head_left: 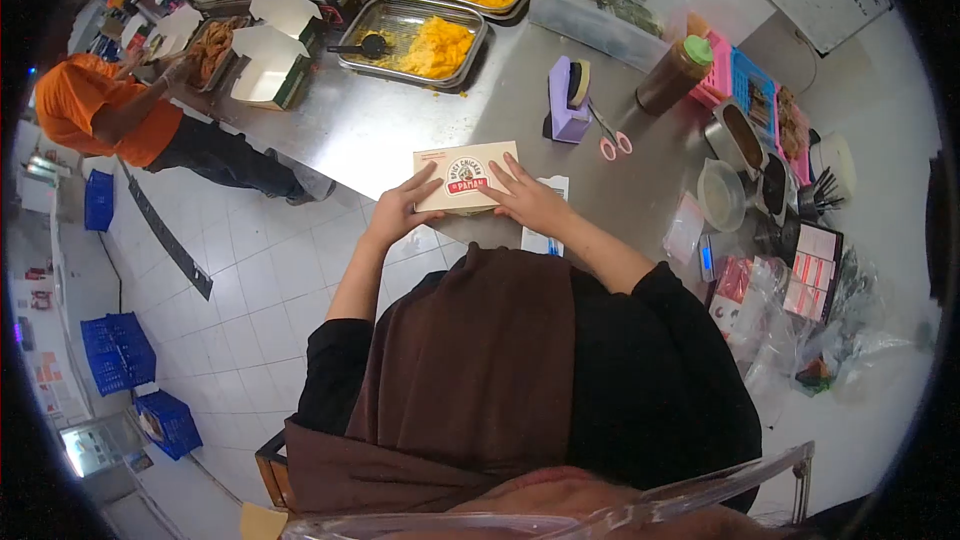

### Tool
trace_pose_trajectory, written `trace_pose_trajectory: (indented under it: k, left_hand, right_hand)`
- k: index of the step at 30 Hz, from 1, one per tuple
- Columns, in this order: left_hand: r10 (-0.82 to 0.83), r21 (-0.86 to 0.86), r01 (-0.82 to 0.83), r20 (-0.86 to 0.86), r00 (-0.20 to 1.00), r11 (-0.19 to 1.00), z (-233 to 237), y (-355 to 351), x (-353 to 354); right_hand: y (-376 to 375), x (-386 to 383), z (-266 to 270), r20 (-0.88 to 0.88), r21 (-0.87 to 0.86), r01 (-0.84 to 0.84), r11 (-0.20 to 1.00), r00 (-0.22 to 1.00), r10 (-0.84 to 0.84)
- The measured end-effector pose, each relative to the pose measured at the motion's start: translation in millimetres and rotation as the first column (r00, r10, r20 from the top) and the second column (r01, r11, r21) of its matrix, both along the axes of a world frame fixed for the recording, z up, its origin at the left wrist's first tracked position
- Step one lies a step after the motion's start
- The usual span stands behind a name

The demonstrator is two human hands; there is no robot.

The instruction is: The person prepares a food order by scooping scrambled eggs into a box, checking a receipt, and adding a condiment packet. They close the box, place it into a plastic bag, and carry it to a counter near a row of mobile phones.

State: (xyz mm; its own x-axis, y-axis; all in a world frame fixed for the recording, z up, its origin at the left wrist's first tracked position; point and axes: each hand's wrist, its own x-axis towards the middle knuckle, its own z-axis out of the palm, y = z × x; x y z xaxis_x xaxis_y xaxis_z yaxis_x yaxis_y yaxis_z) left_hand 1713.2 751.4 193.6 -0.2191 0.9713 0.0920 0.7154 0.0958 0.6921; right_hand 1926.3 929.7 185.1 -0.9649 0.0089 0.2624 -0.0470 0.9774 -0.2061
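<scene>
A closed cardboard takeaway box (464, 180) with a chicken logo and red lettering on its lid is at the steel counter's near edge. My left hand (401, 208) grips its left side, fingers lying over the lid. On the opposite side, my right hand (532, 204) holds the box too, with fingers spread across the lid. Partly under my right forearm lies a white and blue paper or packet (556, 185). Beyond the box stand a purple tape dispenser (568, 105) and scissors with pink handles (612, 140).
Trays of yellow food (408, 50) and open boxes (268, 75) line the far left counter (330, 150). A co-worker in orange (110, 115) stands there. To the right are a sauce bottle (676, 75), a clear tub (720, 195) and plastic bags (760, 320).
</scene>
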Motion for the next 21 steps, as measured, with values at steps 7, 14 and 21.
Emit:
trace_pose_trajectory:
  k: [7,14,21]
  left_hand:
    - [0.137,0.082,-0.132,-0.051,0.989,0.988,-5.4,-3.7,17.3]
    - [0.171,0.094,-0.174,0.047,0.984,0.98,-7.4,0.4,18.9]
    - [0.151,0.163,-0.15,0.008,0.989,0.975,-12.3,-2.6,20.8]
  right_hand:
    - [-8.0,1.7,-3.2,-0.022,-0.033,0.093,0.995,0.995,-0.094]
    - [-29.5,-26.5,11.0,0.107,0.029,0.261,0.965,0.959,-0.262]
    - [-37.1,-32.7,27.4,0.273,0.102,0.285,0.953,0.913,-0.302]
